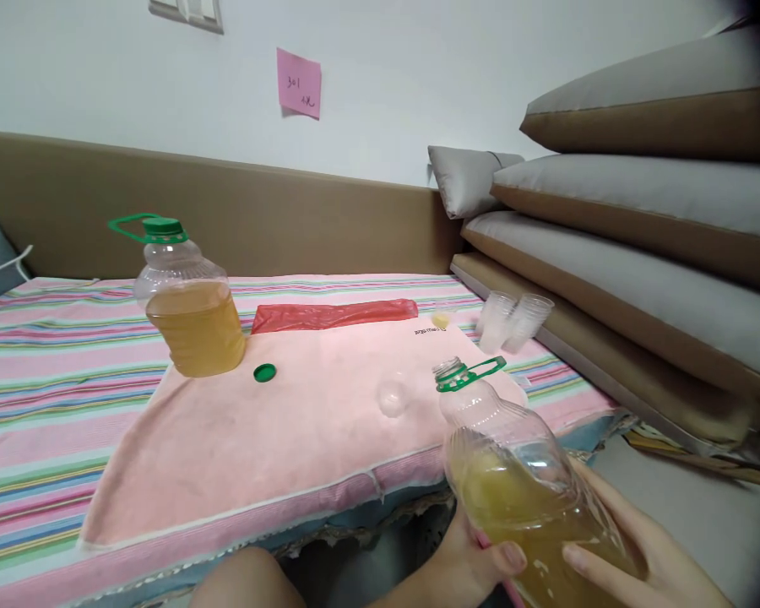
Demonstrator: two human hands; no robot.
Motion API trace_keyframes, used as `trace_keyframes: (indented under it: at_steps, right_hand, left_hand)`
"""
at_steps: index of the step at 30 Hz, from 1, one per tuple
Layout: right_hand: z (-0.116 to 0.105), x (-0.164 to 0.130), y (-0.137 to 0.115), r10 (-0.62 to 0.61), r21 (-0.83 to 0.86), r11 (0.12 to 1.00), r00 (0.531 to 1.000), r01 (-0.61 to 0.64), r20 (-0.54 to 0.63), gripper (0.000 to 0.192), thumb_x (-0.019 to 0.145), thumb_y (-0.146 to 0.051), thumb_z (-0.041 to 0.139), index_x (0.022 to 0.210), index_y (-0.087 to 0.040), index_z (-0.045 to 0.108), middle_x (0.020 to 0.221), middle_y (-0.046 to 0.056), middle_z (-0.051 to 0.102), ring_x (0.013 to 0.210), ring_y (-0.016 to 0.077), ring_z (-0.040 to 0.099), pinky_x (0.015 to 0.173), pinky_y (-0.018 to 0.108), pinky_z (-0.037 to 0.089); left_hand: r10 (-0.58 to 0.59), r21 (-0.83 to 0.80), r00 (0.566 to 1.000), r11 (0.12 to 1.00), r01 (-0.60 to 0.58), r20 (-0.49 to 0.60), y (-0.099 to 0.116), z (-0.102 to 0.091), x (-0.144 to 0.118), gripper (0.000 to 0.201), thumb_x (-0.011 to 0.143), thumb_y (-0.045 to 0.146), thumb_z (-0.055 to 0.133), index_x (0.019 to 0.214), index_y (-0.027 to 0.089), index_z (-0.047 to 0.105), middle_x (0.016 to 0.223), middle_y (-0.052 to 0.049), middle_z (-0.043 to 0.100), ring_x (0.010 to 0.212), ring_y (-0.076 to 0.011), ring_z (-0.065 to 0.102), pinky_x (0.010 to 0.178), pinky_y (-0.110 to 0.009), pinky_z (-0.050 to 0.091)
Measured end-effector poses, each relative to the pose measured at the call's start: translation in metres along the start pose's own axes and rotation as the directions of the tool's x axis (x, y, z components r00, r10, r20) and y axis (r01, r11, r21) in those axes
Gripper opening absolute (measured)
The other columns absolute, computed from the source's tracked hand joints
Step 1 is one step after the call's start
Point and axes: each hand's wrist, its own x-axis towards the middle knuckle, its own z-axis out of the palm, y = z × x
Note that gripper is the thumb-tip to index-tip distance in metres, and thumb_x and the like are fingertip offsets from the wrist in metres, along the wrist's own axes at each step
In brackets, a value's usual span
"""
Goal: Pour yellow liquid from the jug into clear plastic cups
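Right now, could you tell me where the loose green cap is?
In the head view, the green cap lies left of centre on the pink towel, beside the capped bottle.

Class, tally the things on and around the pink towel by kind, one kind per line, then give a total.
Bottles of yellow liquid: 2, one standing, one open and held by the left hand and right hand
Loose green cap: 1
Red plastic bag: 1
Clear cup stacks: 2
Single clear cup: 1
Total: 7

A towel [279,439] is spread on the bed [51,380]. On it, a capped bottle [190,304] is placed at the back left, with a loose cap [264,372] just to its right and a bag [333,315] behind. Stacked cups [513,321] are laid at the right, against the cushions [639,253].
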Motion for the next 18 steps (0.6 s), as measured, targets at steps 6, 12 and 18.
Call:
trace_keyframes:
  at_steps: [6,12,18]
  right_hand:
    - [0.002,0.002,-0.004,0.054,0.008,0.999,0.998,-0.054,-0.026,0.075,0.074,-0.038,0.076,0.143,-0.025,0.050,0.143,0.010,0.056,0.129,0.0329,0.054,0.100,0.038,0.050]
    - [0.003,0.008,-0.002,0.096,-0.009,0.995,0.995,-0.096,-0.023,0.077,0.072,-0.044,0.075,0.143,-0.029,0.049,0.145,0.009,0.055,0.130,0.0348,0.053,0.106,0.044,0.044]
    - [-0.001,0.012,-0.003,0.130,-0.028,0.991,0.991,-0.130,0.006,0.075,0.074,-0.043,0.075,0.144,-0.032,0.048,0.147,0.007,0.053,0.134,0.0350,0.049,0.109,0.044,0.040]
  left_hand:
    - [0.003,-0.026,1.000,1.000,-0.003,-0.014,-0.007,-0.003,0.003,0.062,0.065,0.058,0.080,0.110,0.017,0.070,0.128,-0.017,0.064,0.125,-0.0378,0.056,0.108,-0.053,0.039]
    - [0.034,-0.067,0.996,0.997,-0.039,-0.084,-0.011,-0.006,0.004,0.063,0.065,0.056,0.080,0.115,0.020,0.066,0.134,-0.016,0.060,0.125,-0.0364,0.056,0.110,-0.053,0.038]
    - [0.088,-0.068,0.985,0.993,-0.099,-0.149,-0.035,-0.016,0.006,0.058,0.068,0.053,0.079,0.116,0.023,0.066,0.126,-0.014,0.066,0.121,-0.0349,0.060,0.107,-0.052,0.041]
